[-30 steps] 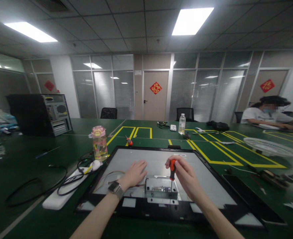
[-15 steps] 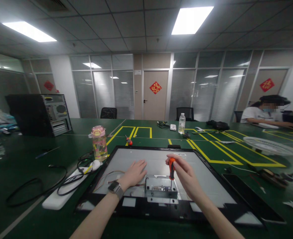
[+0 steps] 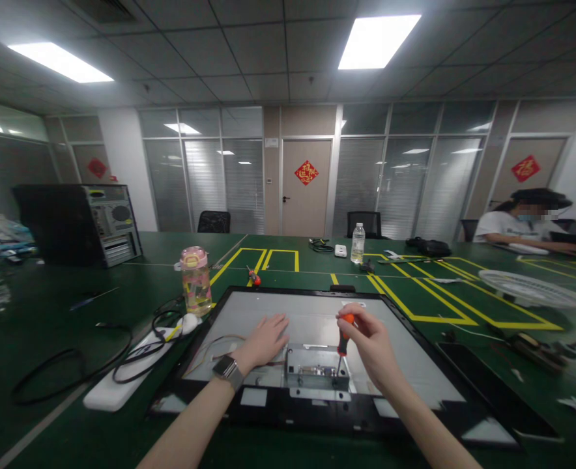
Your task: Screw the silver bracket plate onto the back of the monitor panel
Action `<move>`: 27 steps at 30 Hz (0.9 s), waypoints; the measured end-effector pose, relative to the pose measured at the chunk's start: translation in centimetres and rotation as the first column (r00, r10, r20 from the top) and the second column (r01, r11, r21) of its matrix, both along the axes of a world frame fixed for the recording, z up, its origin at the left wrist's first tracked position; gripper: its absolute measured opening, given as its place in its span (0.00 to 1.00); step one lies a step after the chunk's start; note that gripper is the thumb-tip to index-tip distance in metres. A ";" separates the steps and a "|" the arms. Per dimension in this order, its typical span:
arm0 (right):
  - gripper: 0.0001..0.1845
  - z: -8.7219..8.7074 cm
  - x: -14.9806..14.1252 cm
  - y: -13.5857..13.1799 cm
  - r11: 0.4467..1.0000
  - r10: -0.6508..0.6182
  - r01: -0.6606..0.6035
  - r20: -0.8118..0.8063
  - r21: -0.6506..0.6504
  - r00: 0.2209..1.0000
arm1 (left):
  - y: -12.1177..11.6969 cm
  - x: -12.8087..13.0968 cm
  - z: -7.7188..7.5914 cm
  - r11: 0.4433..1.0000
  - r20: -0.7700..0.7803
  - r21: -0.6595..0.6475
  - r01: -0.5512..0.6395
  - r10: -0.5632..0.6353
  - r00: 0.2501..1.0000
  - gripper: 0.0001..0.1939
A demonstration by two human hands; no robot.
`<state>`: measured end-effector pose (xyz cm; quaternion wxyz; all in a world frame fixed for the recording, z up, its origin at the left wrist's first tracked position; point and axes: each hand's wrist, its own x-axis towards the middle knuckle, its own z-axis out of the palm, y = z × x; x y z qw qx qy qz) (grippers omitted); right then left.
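Note:
A large flat display panel (image 3: 312, 319) with a black frame lies back side up on the green table before me. Near its front edge sits a silver metal bracket (image 3: 312, 358). My right hand (image 3: 369, 335) grips an orange and black screwdriver (image 3: 343, 339), its shaft pointing down at the right part of the bracket. Whether the tip touches a screw is too small to see. My left hand (image 3: 264, 340), with a watch (image 3: 228, 369) on the wrist, rests flat on the panel, fingers stretched out. Thin wires (image 3: 219, 342) run beside it.
On the left are a white power strip (image 3: 122, 384) with black cable, a pink-lidded bottle (image 3: 195, 283) and a black computer case (image 3: 73, 225). Behind the panel lies a red tool (image 3: 254, 278). A dark flat slab (image 3: 498, 387) is on the right; a person (image 3: 522, 225) sits farther off.
The screwdriver's handle has swung a little to the right and now leans, with my right hand shifted the same way. My left hand stays in place.

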<state>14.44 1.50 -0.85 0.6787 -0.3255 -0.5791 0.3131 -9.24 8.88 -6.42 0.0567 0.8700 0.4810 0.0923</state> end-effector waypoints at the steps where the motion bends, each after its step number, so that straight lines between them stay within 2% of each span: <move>1: 0.09 0.0 0.0 0.0 1.000 -0.001 0.001 -0.006 0.010 1.000 | 0.0 0.0 0.0 1.000 -0.001 -0.001 -0.001 0.001 1.000 0.25; 5: 0.08 -0.3 0.1 0.1 0.999 0.032 -0.032 0.010 -0.011 0.999 | -0.2 0.1 0.2 1.000 0.003 -0.007 -0.004 0.004 1.000 0.26; 8: 0.12 -0.6 0.1 0.1 0.993 0.106 -0.105 0.013 -0.059 0.994 | -0.3 0.1 0.4 1.000 0.006 -0.011 -0.006 0.006 1.000 0.25; 11: 0.14 -0.6 0.0 -0.1 0.987 0.155 -0.156 -0.032 -0.036 0.987 | -0.3 0.0 0.3 1.000 0.014 -0.012 -0.003 0.003 1.000 0.25; 20: 0.08 -0.2 -0.2 -0.5 0.991 0.130 -0.130 -0.004 -0.034 0.992 | -0.3 0.1 0.3 1.000 0.026 -0.015 0.000 0.000 1.000 0.25; 27: 0.13 0.0 -0.3 -0.8 0.976 0.211 -0.211 -0.017 -0.051 0.977 | -0.2 0.0 0.1 1.000 0.025 -0.009 0.003 -0.003 1.000 0.25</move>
